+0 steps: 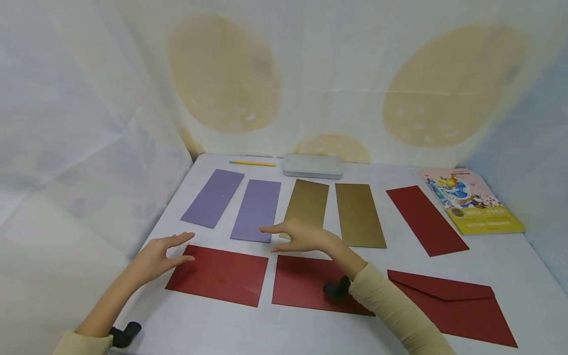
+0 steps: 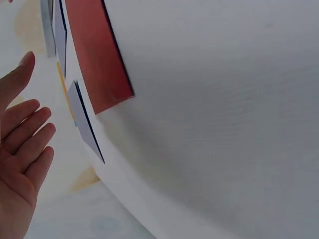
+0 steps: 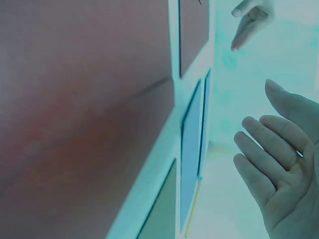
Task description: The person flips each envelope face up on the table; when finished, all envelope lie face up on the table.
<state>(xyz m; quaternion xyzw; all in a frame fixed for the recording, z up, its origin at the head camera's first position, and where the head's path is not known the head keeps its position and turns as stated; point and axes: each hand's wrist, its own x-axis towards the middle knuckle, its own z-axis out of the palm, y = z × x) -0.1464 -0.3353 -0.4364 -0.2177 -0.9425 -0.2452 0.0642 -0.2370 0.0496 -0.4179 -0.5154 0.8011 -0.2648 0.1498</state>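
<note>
In the head view my left hand [image 1: 155, 257] hovers by the upper left corner of a red envelope [image 1: 217, 276], thumb and fingers apart. My right hand [image 1: 306, 237] reaches over the lower end of a gold envelope [image 1: 307, 202], its fingertips overlapping a purple envelope [image 1: 257, 207]. Neither hand holds anything; both wrist views show the fingers fairly straight and the palm bare. Below the right forearm lies a second red envelope [image 1: 301, 283], partly covered by the sleeve. Another purple envelope [image 1: 213, 197] and another gold envelope [image 1: 360, 214] complete the back row's middle.
To the right lie a narrow red envelope [image 1: 427, 221] and a red envelope with its flap showing [image 1: 461, 310]. A picture book [image 1: 475, 199] sits at the back right corner. Along the back edge are a yellow pencil [image 1: 254, 163] and a flat grey case [image 1: 312, 166].
</note>
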